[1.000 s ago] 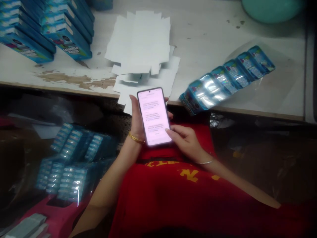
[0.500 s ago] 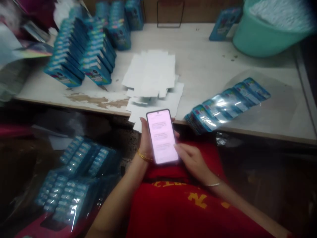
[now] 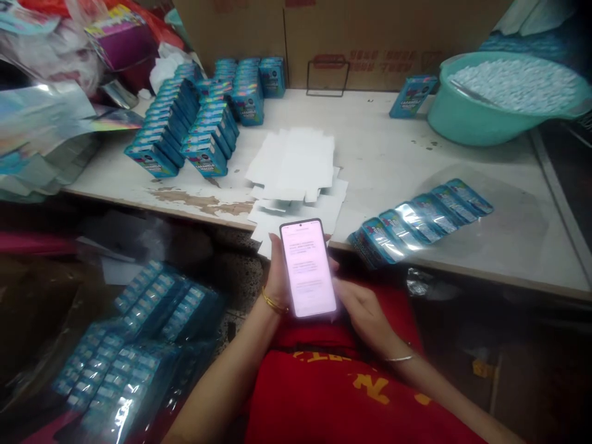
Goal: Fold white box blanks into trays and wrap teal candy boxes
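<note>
A smartphone with a lit pale-pink screen and lines of text is held upright in front of my red clothing. My left hand, with a gold bracelet at the wrist, is wrapped round it from the left and behind; fingertips show past its right edge. At the phone's lower right edge, my right hand is closed against it, its thumb beside the screen and its other fingers partly hidden. Just beyond the phone, a stack of flat white cut cardboard pieces lies on the table, overhanging the front edge.
Rows of small blue boxes stand at the table's left. Blue packs lie overlapping at right, near the front edge. A green basin of small pale pieces and one blue box stand behind. Wrapped blue bundles sit low left.
The view has tilted up, showing more of the table's back. My right thumb has moved off the screen to the phone's edge. My left hand keeps its hold.
</note>
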`<state>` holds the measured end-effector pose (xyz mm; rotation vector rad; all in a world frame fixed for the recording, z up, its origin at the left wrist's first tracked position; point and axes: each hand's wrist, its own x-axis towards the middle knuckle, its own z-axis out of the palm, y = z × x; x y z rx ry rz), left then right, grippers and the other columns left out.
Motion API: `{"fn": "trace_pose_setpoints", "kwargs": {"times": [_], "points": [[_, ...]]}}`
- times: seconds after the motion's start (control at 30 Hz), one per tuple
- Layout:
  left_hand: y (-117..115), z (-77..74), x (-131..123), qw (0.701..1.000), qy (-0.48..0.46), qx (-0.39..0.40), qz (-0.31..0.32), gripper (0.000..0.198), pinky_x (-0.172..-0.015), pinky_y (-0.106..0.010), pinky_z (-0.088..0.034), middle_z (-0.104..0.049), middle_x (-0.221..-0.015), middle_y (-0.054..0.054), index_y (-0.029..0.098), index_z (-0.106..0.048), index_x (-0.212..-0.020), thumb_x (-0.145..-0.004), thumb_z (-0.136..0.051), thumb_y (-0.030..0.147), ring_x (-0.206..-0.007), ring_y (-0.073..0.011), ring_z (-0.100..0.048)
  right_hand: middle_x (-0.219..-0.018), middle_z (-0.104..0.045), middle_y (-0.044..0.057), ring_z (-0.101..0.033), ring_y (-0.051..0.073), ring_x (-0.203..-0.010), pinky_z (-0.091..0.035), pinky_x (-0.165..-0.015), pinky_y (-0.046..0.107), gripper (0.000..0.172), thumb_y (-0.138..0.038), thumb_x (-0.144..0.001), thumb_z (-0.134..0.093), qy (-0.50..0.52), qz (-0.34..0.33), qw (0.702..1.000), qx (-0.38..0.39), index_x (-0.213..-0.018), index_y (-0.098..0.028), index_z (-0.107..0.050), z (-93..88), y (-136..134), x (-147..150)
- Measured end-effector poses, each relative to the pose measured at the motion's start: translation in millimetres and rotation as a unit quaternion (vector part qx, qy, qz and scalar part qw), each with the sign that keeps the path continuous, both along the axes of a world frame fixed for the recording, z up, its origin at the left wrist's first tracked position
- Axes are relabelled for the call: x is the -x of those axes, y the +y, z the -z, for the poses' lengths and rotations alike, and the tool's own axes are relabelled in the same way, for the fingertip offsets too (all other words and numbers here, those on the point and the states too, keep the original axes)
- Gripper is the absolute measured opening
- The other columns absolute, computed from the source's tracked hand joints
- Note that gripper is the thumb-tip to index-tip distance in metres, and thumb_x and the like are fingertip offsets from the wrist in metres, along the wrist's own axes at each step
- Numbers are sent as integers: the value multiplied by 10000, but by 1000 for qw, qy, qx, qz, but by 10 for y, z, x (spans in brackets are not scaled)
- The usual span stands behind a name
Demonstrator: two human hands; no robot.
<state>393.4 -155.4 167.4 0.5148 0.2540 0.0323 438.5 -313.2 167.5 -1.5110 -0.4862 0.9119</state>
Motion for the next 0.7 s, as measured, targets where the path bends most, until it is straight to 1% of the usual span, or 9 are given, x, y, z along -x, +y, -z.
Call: {"fn": "trace_pose_setpoints", "kwargs": {"times": [0.17, 0.23, 0.3, 0.37, 0.47, 0.6, 0.7], "points": [[7, -1, 14, 1000, -5, 3, -7, 1013, -623, -330, -524, -686, -852, -195, 52, -508, -1234, -725, -119, 837, -697, -244, -668, -556, -532, -19, -479, 112, -520, -377, -485, 211, 423, -467, -912, -459, -22, -3, 1000, 5, -627, -170, -555, -9, 29, 14], [6, -6, 21, 1000, -7, 4, -12, 1002, -624, -327, -525, -686, -840, -191, 48, -514, -1222, -730, -134, 834, -690, -242, -668, -571, -540, -17, -482, 113, -527, -372, -482, 212, 414, -477, -900, -475, -36, -3, 999, 14, -635, -171, -562, 3, 42, 29], [0, -13, 25, 1000, -6, 5, -11, 993, -630, -335, -528, -686, -836, -186, 54, -512, -1224, -730, -147, 834, -695, -245, -668, -643, -590, 0, -520, 132, -586, -396, -514, 221, 372, -490, -863, -534, -61, -2, 997, 35, -687, -168, -600, 14, 54, 44], [-6, -17, 29, 1000, -2, 5, -10, 986, -633, -347, -531, -685, -832, -179, 61, -505, -1233, -730, -154, 833, -699, -249, -668, -758, -648, 25, -567, 166, -678, -439, -582, 244, 329, -495, -800, -623, -92, -3, 994, 60, -786, -168, -641, 15, 60, 58], [-11, -10, 35, 1000, 1, 4, -16, 987, -623, -351, -533, -681, -838, -179, 58, -491, -1247, -737, -138, 827, -699, -253, -667, -896, -683, 50, -602, 206, -784, -476, -683, 287, 368, -490, -737, -698, -118, -15, 990, 76, -922, -175, -653, -2, 57, 71], [-3, 9, 52, 1000, -6, 10, -16, 996, -618, -346, -531, -676, -844, -181, 52, -481, -1256, -747, -94, 815, -707, -254, -667, -984, -682, 61, -614, 218, -846, -485, -726, 302, 378, -477, -755, -685, -107, -33, 992, 56, -988, -183, -638, -18, 49, 81], [5, 14, 60, 1000, -7, 9, -13, 990, -626, -361, -531, -674, -847, -174, 63, -481, -1261, -747, -91, 815, -710, -259, -665, -961, -679, 59, -610, 216, -845, -482, -719, 293, 347, -473, -779, -661, -98, -34, 994, 46, -965, -182, -634, -14, 49, 82]]}}
